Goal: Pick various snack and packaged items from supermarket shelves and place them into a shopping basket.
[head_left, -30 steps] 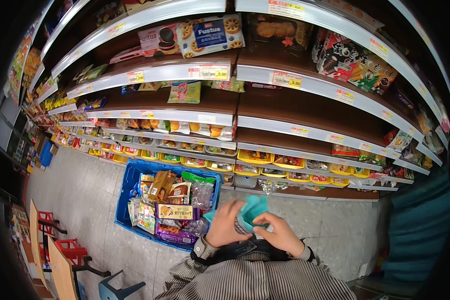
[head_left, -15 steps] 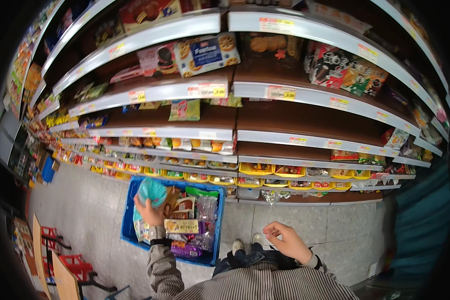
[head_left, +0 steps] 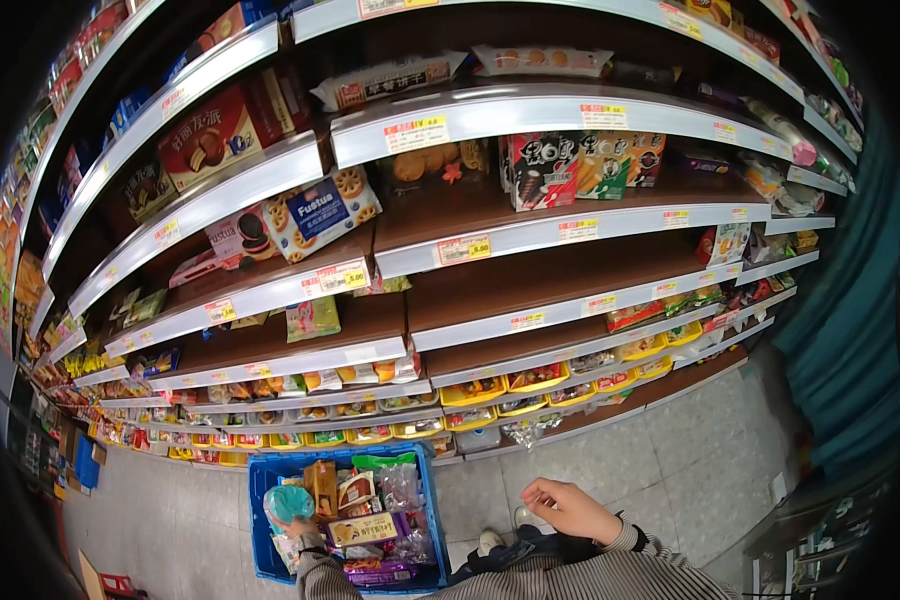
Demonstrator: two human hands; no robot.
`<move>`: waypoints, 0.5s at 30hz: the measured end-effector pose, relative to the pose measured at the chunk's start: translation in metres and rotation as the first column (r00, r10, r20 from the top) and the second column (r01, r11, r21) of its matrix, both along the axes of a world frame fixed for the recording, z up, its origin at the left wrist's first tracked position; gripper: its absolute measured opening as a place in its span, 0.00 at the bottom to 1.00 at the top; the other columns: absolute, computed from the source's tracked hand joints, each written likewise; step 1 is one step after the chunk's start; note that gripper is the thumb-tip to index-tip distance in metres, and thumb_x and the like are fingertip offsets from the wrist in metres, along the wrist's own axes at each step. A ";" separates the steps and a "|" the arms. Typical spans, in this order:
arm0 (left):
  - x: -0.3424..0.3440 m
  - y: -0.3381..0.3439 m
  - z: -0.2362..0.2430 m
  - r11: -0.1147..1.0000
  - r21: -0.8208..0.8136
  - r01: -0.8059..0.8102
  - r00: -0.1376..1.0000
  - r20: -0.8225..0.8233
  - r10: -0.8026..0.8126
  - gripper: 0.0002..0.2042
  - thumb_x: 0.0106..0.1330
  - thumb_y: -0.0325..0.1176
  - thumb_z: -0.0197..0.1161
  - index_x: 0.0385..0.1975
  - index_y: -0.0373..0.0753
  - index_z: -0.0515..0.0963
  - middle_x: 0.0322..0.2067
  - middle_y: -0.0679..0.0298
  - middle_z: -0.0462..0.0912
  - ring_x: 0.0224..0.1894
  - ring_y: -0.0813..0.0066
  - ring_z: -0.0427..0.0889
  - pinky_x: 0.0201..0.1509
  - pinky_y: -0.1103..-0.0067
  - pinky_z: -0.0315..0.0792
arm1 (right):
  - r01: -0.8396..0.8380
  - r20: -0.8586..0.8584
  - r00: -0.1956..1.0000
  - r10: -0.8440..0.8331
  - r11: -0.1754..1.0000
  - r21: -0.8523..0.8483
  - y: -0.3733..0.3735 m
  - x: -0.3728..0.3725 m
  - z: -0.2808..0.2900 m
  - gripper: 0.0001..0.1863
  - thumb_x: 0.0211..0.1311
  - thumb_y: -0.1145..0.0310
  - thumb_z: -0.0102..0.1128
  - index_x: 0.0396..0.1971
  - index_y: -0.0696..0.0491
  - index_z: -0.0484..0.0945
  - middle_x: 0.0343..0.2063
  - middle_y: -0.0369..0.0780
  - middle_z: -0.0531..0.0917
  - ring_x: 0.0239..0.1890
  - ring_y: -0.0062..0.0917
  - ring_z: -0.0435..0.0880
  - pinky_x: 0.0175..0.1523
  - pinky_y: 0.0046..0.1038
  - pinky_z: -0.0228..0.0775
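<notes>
Over the left side of a blue plastic crate [head_left: 259, 470] on the floor, my left hand [head_left: 298, 529] is closed on a rounded teal pack [head_left: 288, 502]; its exact kind is unclear. Packaged snacks fill the crate. Among them are a brown pack [head_left: 323, 486], a cream-and-purple biscuit pack [head_left: 364, 530], a purple packet [head_left: 380, 571] and clear plastic packaging [head_left: 400, 488]. To the crate's right, my right hand [head_left: 573, 511] hovers in front of my body, its fingers loosely bent and nothing seen in them.
Tall shelves curve across the front, with a blue biscuit pack [head_left: 320, 211] and wafer-roll boxes [head_left: 582, 170] on them. Yellow trays [head_left: 472, 391] of small packets line the lower shelves. A teal curtain [head_left: 850, 330] hangs at right. Part of a red stool [head_left: 117, 584] shows lower left.
My view has tilted up and turned right, so the shelves fill more of it and the crate sits lower. My left hand still holds the teal pack, now lower against the crate's contents.
</notes>
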State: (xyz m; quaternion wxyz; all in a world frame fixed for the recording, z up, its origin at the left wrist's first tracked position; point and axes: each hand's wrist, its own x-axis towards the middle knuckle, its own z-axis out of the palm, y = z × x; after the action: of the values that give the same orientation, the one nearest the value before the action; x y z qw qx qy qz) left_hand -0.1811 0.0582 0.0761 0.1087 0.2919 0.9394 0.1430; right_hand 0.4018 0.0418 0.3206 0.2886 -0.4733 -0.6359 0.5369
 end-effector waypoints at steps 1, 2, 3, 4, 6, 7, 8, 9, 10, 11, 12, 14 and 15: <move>0.013 0.010 0.010 1.000 0.005 0.012 1.000 0.005 -0.012 0.14 0.55 0.31 0.60 0.43 0.36 0.77 0.62 0.39 0.51 0.58 0.47 0.66 0.59 0.62 0.66 | -0.004 -0.017 1.000 0.004 1.000 -0.021 0.000 0.001 -0.001 0.11 0.59 0.73 0.51 0.41 0.60 0.70 0.34 0.44 0.79 0.37 0.27 0.81 0.42 0.25 0.72; 0.025 0.016 0.020 1.000 0.005 0.012 1.000 -0.003 -0.012 0.15 0.55 0.31 0.60 0.43 0.36 0.77 0.62 0.39 0.52 0.57 0.46 0.66 0.58 0.62 0.66 | -0.012 -0.008 1.000 0.012 1.000 -0.013 0.001 0.000 0.004 0.11 0.59 0.72 0.52 0.41 0.60 0.70 0.33 0.44 0.79 0.37 0.27 0.80 0.42 0.26 0.71; 0.034 0.019 0.029 1.000 0.005 0.008 1.000 -0.012 -0.008 0.15 0.55 0.32 0.61 0.43 0.36 0.77 0.61 0.39 0.54 0.57 0.45 0.67 0.58 0.62 0.66 | -0.008 -0.007 1.000 0.008 1.000 -0.011 0.002 -0.002 0.005 0.11 0.59 0.72 0.52 0.41 0.60 0.70 0.33 0.44 0.79 0.37 0.27 0.80 0.42 0.26 0.71; 0.043 0.021 0.037 1.000 0.003 0.004 1.000 -0.021 -0.004 0.15 0.55 0.32 0.61 0.43 0.36 0.77 0.60 0.39 0.55 0.56 0.45 0.67 0.57 0.61 0.66 | -0.027 -0.013 1.000 0.027 1.000 0.003 0.002 -0.004 0.005 0.11 0.60 0.72 0.52 0.41 0.60 0.70 0.32 0.44 0.79 0.36 0.27 0.80 0.42 0.26 0.71; 0.056 0.020 0.049 1.000 -0.007 -0.006 0.999 -0.042 0.006 0.16 0.55 0.33 0.61 0.43 0.35 0.76 0.58 0.38 0.57 0.55 0.44 0.67 0.56 0.61 0.67 | -0.044 -0.022 0.999 0.044 0.999 0.011 0.003 -0.007 0.005 0.11 0.60 0.71 0.52 0.41 0.60 0.70 0.31 0.43 0.79 0.36 0.28 0.80 0.42 0.26 0.71; 0.060 0.019 0.052 1.000 -0.015 -0.011 0.999 -0.053 0.010 0.16 0.55 0.34 0.61 0.43 0.35 0.76 0.57 0.38 0.59 0.55 0.43 0.68 0.56 0.61 0.67 | -0.072 -0.013 0.997 0.072 0.997 0.027 0.005 -0.008 0.007 0.11 0.60 0.71 0.52 0.41 0.60 0.70 0.31 0.44 0.79 0.35 0.28 0.79 0.43 0.26 0.71; 0.064 0.013 0.054 1.000 -0.024 -0.017 0.998 -0.064 0.016 0.16 0.55 0.35 0.61 0.43 0.35 0.76 0.56 0.37 0.60 0.54 0.42 0.68 0.55 0.60 0.67 | -0.101 -0.006 0.995 0.101 0.994 0.042 0.004 -0.008 0.008 0.11 0.60 0.71 0.52 0.41 0.60 0.70 0.31 0.44 0.79 0.35 0.29 0.79 0.43 0.27 0.71; 0.060 0.000 0.058 0.999 -0.029 -0.045 0.996 -0.080 0.043 0.17 0.55 0.35 0.61 0.43 0.35 0.75 0.55 0.37 0.61 0.54 0.42 0.68 0.55 0.60 0.68 | -0.121 -0.012 0.993 0.121 0.992 0.039 0.004 -0.012 0.008 0.11 0.60 0.71 0.52 0.41 0.60 0.70 0.31 0.44 0.79 0.35 0.29 0.79 0.43 0.27 0.71; 0.048 -0.016 0.028 0.992 0.032 0.122 0.970 -0.217 -0.112 0.19 0.53 0.40 0.62 0.40 0.33 0.75 0.50 0.38 0.64 0.50 0.39 0.69 0.50 0.59 0.70 | -0.158 -0.016 0.987 0.159 0.986 0.046 0.004 -0.016 0.006 0.11 0.60 0.71 0.52 0.41 0.60 0.70 0.31 0.44 0.79 0.35 0.30 0.79 0.43 0.27 0.71; 0.096 0.006 0.050 0.994 -0.001 0.112 0.988 -0.107 -0.111 0.20 0.52 0.40 0.63 0.40 0.33 0.75 0.48 0.38 0.65 0.49 0.39 0.69 0.48 0.58 0.70 | -0.131 0.000 0.991 0.132 0.990 0.041 0.005 -0.009 0.001 0.11 0.60 0.71 0.52 0.41 0.60 0.70 0.31 0.44 0.79 0.35 0.31 0.79 0.43 0.28 0.71; 0.132 0.007 0.069 0.986 0.147 0.081 0.987 -0.149 -0.059 0.14 0.50 0.37 0.63 0.32 0.33 0.79 0.37 0.40 0.75 0.49 0.41 0.69 0.49 0.56 0.68 | -0.128 -0.003 0.992 0.128 0.991 0.031 0.007 -0.008 -0.002 0.11 0.60 0.71 0.52 0.41 0.60 0.70 0.31 0.44 0.79 0.35 0.31 0.79 0.43 0.28 0.71; 0.120 -0.008 0.044 0.884 0.286 0.370 0.924 -0.010 -0.383 0.17 0.54 0.38 0.63 0.39 0.33 0.76 0.34 0.44 0.77 0.36 0.50 0.78 0.39 0.64 0.72 | -0.209 0.013 0.978 0.209 0.976 0.061 0.007 -0.015 0.000 0.11 0.59 0.72 0.51 0.41 0.60 0.70 0.31 0.44 0.79 0.36 0.31 0.79 0.43 0.28 0.71; 0.136 -0.009 0.043 0.820 0.436 0.371 0.870 0.146 -0.471 0.16 0.55 0.38 0.62 0.38 0.32 0.77 0.27 0.48 0.79 0.30 0.56 0.80 0.35 0.68 0.73 | -0.207 0.014 0.978 0.206 0.977 0.050 0.007 -0.015 -0.003 0.11 0.59 0.72 0.51 0.41 0.60 0.70 0.31 0.44 0.79 0.36 0.31 0.79 0.43 0.28 0.71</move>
State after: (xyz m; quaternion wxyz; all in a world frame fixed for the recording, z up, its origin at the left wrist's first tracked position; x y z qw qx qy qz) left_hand -0.0455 0.0497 0.1188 0.1928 0.4894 0.7812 0.3361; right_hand 0.3871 0.0488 0.3177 0.2408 -0.3994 -0.6965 0.5454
